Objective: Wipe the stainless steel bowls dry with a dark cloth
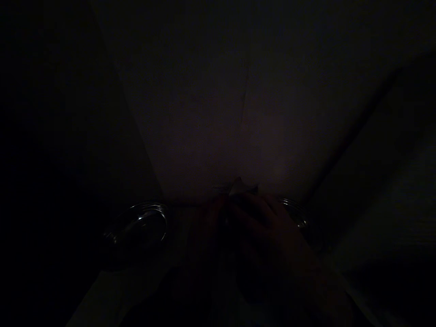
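The scene is very dark. At the lower centre my right hand (262,215) has its fingers bent and closed around something with a pale, pointed, crumpled edge (237,186), which sticks out beyond the fingers. What that thing is, I cannot make out. My left hand (207,218) is a faint shape close beside it on the left, and its fingers are lost in the shadow. To the left of the hands is a round, shiny dish (165,225) with a bright rim. Another shiny round rim (296,211) shows just right of my right hand, partly hidden by it.
A pale upright surface (204,154) with a thin vertical line rises behind the hands. Dark surfaces flank it on the left and right. A greyish surface (105,290) lies at the lower left, below the dish. The outer edges are almost black.
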A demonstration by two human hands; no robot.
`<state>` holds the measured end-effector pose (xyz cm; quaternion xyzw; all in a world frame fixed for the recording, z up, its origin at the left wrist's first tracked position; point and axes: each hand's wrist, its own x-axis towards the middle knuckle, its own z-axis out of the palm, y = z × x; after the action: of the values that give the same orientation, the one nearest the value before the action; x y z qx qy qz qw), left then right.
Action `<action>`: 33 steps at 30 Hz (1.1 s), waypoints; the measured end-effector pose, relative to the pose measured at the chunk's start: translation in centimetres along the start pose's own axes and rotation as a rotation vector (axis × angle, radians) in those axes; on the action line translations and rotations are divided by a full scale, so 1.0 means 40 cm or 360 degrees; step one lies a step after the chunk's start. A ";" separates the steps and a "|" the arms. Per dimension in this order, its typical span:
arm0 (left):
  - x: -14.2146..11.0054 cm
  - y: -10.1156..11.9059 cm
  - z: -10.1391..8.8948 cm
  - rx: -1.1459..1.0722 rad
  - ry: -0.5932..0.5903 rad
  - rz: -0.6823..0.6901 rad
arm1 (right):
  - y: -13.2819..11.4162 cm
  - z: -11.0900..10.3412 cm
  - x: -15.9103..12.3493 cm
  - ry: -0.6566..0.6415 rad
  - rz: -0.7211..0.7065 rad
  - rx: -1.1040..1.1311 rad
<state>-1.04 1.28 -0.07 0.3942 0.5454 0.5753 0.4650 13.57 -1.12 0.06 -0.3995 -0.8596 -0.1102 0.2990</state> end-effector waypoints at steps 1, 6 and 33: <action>-0.005 0.004 0.001 0.0007 0.0006 -0.0045 | -0.001 0.001 0.001 0.0005 -0.0024 0.0003; -0.032 0.015 0.015 -0.0025 -0.0073 -0.0302 | 0.008 0.005 0.004 -0.0002 0.0051 -0.0015; -0.041 0.015 0.008 -0.0120 -0.0031 -0.0220 | -0.001 -0.010 0.004 0.0081 -0.0019 0.0055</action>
<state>-0.38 -0.22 0.65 0.3434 0.5446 0.5581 0.5234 13.64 -1.19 0.48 -0.3861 -0.8559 -0.1073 0.3270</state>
